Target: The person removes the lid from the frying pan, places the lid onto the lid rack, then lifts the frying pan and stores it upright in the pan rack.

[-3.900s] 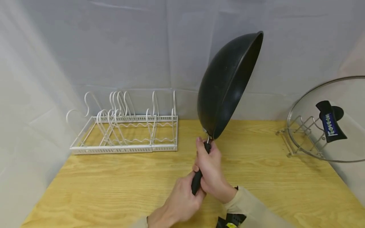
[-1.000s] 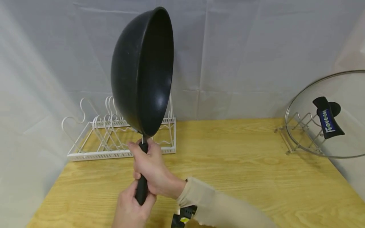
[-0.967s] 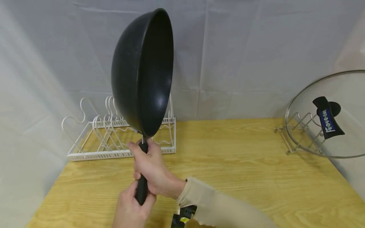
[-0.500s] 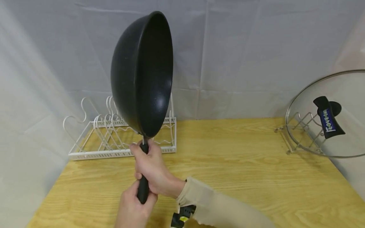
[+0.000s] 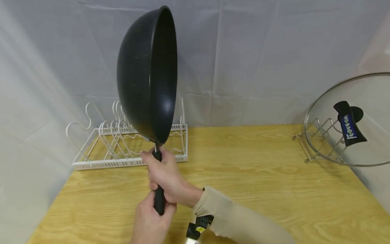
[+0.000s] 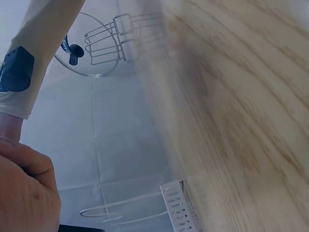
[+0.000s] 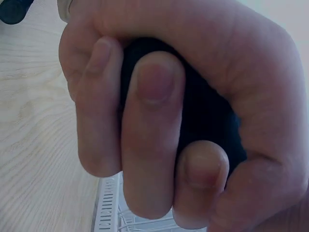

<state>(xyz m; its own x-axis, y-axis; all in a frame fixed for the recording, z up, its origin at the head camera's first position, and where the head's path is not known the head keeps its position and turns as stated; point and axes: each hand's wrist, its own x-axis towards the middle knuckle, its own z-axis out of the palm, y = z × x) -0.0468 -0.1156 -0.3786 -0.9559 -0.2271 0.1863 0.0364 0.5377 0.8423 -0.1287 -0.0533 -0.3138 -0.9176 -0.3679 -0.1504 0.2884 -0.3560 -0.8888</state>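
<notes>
A black wok is held up with its bowl on top, its opening facing right and its long black handle pointing down. My right hand grips the handle just below the bowl; the right wrist view shows the fingers curled round it. Lower down, my left hand holds the handle's end. Behind the wok, from the head view, stands a white wire pot rack with upright loops. The bowl hides part of that rack. I cannot tell whether the wok touches it.
At the far right a glass lid with a black knob stands upright in a small metal wire rack. Both stand on the wood-grain table. Pale sheeting hangs behind and at the sides.
Since the earliest frame, both hands have carried the wok left, from mid-table to before the white rack, and it stands more upright. Over the last half second its opening has turned slightly further away.
</notes>
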